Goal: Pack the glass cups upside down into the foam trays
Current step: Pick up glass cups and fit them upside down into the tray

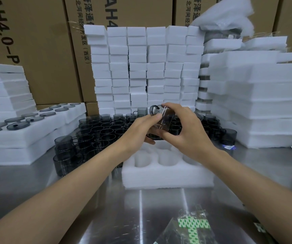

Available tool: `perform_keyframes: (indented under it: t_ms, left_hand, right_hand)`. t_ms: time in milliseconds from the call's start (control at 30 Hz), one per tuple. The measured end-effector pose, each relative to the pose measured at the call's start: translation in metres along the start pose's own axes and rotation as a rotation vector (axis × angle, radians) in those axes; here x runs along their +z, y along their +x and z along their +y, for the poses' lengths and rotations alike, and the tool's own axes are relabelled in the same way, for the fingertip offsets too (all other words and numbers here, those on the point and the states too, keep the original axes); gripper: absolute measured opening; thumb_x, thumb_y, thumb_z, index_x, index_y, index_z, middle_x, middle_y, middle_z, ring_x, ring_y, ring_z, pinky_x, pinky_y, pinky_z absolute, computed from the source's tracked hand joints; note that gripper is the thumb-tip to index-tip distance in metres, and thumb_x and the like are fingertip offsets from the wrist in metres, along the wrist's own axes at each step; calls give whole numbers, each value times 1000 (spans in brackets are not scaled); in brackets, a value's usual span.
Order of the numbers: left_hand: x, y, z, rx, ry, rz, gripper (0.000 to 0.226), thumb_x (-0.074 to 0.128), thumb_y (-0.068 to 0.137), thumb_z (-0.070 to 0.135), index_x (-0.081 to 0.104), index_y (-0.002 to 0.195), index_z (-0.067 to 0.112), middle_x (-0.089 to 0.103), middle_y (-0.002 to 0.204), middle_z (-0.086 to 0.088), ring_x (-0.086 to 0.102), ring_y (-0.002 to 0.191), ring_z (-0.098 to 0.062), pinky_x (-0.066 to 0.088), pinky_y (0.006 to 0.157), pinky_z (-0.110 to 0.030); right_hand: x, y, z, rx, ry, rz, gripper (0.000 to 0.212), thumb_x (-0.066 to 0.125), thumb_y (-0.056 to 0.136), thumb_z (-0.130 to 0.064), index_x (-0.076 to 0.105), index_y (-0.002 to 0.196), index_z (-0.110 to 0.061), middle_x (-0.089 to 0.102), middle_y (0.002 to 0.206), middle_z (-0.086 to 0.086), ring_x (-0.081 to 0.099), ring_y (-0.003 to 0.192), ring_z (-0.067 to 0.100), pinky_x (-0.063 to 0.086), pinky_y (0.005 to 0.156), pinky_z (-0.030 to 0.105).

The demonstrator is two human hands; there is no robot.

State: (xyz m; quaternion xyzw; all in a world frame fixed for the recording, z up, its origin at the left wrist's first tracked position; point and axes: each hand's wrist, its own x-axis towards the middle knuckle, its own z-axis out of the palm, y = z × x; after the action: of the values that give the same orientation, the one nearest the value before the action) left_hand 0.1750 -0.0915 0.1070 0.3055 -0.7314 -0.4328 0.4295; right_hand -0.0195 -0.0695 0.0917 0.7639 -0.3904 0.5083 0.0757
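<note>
Glass cup point(162, 119): smoky grey, see-through, handle on top, tilted, in the air above the foam tray point(168, 176).
Left grip point(140, 132): holds the cup.
Right grip point(185, 131): holds the same cup.
Writing: "AH4.0-P" on the cardboard boxes point(41, 50).

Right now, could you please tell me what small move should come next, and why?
Probably lower the glass cup mouth-down into a pocket of the foam tray: the left hand and right hand hold it tilted above the tray's empty pockets.
</note>
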Motion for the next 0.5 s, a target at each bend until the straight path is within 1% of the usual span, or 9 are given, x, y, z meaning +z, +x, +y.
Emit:
perform_keyframes:
  t_ms: [67,133,167,233,267,300,367,433,500]
  left_hand:
    - [2,2,-2,14,57,54,49,49,105,56,74,120,17,81,107,1,77,102,-12,55,83,-36]
    - [0,3,-3,48,98,110,33,50,113,45,76,115,25,82,106,5,78,99,-10,55,81,-32]
    - [-2,4,-3,61,108,130,27,52,113,40,76,114,26,82,106,6,78,98,-10,56,79,-31]
    - [-6,4,-5,75,100,143,23,57,112,36,78,115,26,82,107,6,79,97,-13,59,77,-27]
    - [-7,4,-5,80,89,146,23,59,111,35,78,114,24,82,107,4,79,97,-16,59,76,-26]
    - [-7,4,-6,85,79,151,24,60,111,34,79,112,21,83,106,1,80,98,-19,60,75,-26]
    - [-7,5,-9,86,59,153,24,61,111,32,81,104,22,83,99,-2,80,94,-21,62,75,-28]
    - [-5,5,-10,79,38,137,24,61,111,32,81,100,24,83,93,-1,81,90,-21,65,76,-29]
    - [-5,7,-11,82,24,126,25,61,110,33,81,100,21,83,92,-1,81,89,-21,65,75,-29]
  right_hand:
    - [0,0,1,7,-2,-10,63,85,87,-32,57,144,-30,64,122,-24,57,116,7,47,105,34]
    - [-1,-1,3,11,-29,-27,62,82,84,-16,60,141,-27,63,129,-13,55,120,11,47,107,39]
    - [-1,-1,5,22,-38,-38,63,80,82,-11,61,140,-25,61,131,-9,53,124,13,47,109,40]
    - [-2,0,6,49,-12,-65,61,78,82,-9,61,138,-27,57,134,-9,53,129,13,48,110,40]
    - [-2,0,6,64,27,-87,58,80,85,-13,61,137,-30,59,133,-12,55,128,10,50,108,40]
    - [-1,0,6,89,87,-116,52,82,88,-21,61,133,-35,63,127,-16,60,123,10,54,103,39]
    - [0,0,7,184,234,-173,44,84,89,-41,59,125,-44,71,114,-16,70,104,12,60,88,35]
    - [-1,1,8,253,300,-176,44,84,85,-54,60,121,-47,73,107,-15,72,90,12,56,74,28]
    - [-3,2,9,288,332,-175,48,85,82,-57,61,122,-44,72,102,-13,67,80,9,48,64,18]
